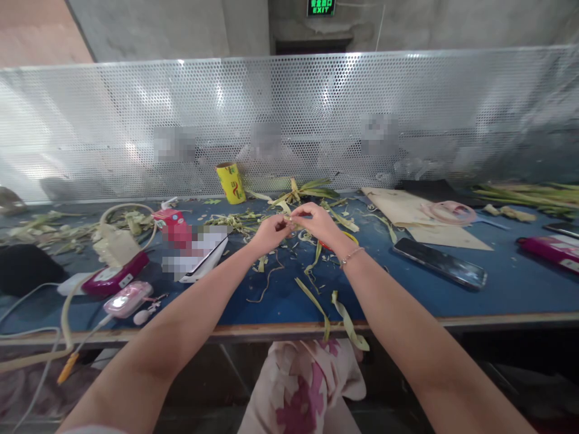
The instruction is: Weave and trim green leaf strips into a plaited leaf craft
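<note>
Over the middle of the blue table my left hand (270, 234) and my right hand (316, 220) meet, fingertips close together. Both are closed in a pinch on a pale green leaf strip (284, 207), whose top end sticks up between them. The rest of the strip is hidden by the fingers. Beneath the hands lie small plant scraps and a thin brown string-like strip (266, 280). Closer to me, a long leaf strip (316, 304) and a twisted, wider leaf strip (348, 319) hang toward the table's front edge.
A yellow tube (230, 182) stands by the perforated metal screen (289, 108). On the left are a propped phone (205, 256), a red carton (174, 226), a pink device (129, 299) and cables. Rightward lie a black phone (441, 263), brown card (398, 208) and green stalks (529, 196).
</note>
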